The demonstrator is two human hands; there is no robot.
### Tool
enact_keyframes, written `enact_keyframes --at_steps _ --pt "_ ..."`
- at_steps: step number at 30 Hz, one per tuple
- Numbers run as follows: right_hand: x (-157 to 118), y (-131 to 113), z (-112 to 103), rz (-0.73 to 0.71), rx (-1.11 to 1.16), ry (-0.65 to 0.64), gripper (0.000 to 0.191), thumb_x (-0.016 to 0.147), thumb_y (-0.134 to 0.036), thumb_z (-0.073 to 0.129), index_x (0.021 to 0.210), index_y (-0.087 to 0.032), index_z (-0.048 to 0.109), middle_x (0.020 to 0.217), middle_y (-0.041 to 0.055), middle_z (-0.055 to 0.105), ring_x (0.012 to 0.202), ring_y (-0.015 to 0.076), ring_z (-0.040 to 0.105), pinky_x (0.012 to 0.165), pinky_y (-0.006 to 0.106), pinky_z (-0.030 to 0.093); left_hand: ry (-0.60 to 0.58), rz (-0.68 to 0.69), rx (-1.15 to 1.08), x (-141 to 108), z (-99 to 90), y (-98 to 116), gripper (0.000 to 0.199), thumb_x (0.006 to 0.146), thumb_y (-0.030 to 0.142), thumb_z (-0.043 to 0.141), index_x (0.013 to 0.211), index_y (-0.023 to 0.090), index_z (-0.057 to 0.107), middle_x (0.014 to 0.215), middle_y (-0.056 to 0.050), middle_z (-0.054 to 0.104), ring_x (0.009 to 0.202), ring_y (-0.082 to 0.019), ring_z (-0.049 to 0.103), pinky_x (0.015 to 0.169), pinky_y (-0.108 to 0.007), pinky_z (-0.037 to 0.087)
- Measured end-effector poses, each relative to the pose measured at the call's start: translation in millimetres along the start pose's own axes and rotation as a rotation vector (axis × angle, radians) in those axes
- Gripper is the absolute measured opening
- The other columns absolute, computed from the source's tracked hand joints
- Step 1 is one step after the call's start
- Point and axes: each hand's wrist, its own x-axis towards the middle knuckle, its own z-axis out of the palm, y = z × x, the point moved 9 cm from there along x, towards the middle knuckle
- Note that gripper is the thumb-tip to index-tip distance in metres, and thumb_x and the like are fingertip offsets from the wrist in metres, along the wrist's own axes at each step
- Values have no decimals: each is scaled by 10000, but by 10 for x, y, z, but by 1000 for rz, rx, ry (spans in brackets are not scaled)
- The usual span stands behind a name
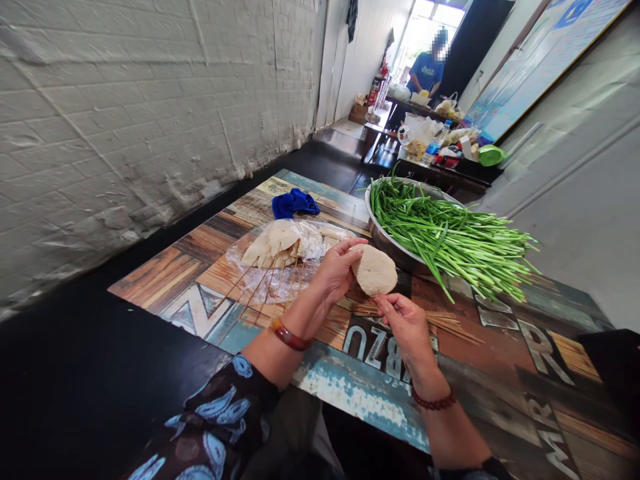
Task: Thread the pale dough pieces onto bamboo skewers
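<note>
A flat, round, pale dough piece (375, 270) is held up over the table by my left hand (339, 270), thumb and fingers closed on its left edge. At its lower edge my right hand (403, 320) makes a pinch, fingertips touching or almost touching the dough. What sits inside that pinch is too small to tell. Beneath and beside my right hand lie several loose bamboo skewers (453, 325). To the left, similar dough pieces (273, 243) with skewers sticking out toward me are stacked on clear plastic wrap (287, 283).
A large metal bowl (383, 237) heaped with long green chives (450, 240) stands at the right. A blue cloth (294, 203) lies at the back. Behind are a cluttered table with bags and a green lid (491, 155), and a person in blue (427, 72). A white wall (150, 120) runs along the left.
</note>
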Motion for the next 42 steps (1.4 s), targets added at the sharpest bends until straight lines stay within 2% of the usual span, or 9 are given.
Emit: enact_keyframes --at_steps 9,14,20,23,26,31,37,42 --pt "-3 -6 62 84 138 -5 397 637 -533 796 722 -165 672 613 11 644 471 97 506 446 219 387 -16 -14 25 10 5 -67 365 551 237 816 878 137 687 741 -11 664 644 -123 589 628 -243 444" --pt "-48 -27 117 85 115 -93 379 720 -540 738 774 -167 699 655 29 666 525 115 564 451 214 402 39 33 42 56 -85 16 382 577 227 784 932 145 669 714 -1 658 611 -122 578 594 -243 426" --pt "-76 -3 86 83 127 -95 323 721 -486 761 809 -180 708 679 15 663 555 113 570 483 220 413 56 15 22 71 -96 11 376 620 195 753 976 154 641 715 5 664 605 -116 581 595 -233 427" --pt "-66 -11 61 78 159 -71 313 724 -476 761 807 -179 707 683 11 655 557 108 559 499 224 421 35 17 -2 88 -74 -25 321 653 213 748 950 154 642 760 -8 685 645 -120 607 625 -234 458" --pt "-51 -3 41 91 193 -47 308 721 -465 764 816 -179 707 681 6 651 547 100 543 501 222 416 -34 -2 -7 97 -15 -87 237 683 259 745 870 139 662 788 -33 702 701 -139 637 666 -243 493" --pt "-42 -43 18 69 209 -7 296 712 -449 767 809 -177 698 659 -7 627 544 97 526 508 222 410 -73 -90 6 57 37 -194 259 714 304 747 890 123 691 834 -75 726 753 -176 666 710 -284 534" --pt "-62 -79 -28 65 190 46 336 714 -472 755 828 -165 680 657 -10 602 543 95 507 485 208 393 -133 -99 75 42 86 -209 326 627 243 808 903 114 692 832 -72 733 721 -164 666 688 -275 532" --pt "-67 -73 -20 43 195 14 312 753 -446 733 887 -166 697 649 -29 583 493 70 453 445 193 341 -134 -45 108 68 79 -173 390 551 314 859 840 109 696 766 -59 726 707 -173 670 684 -279 528"
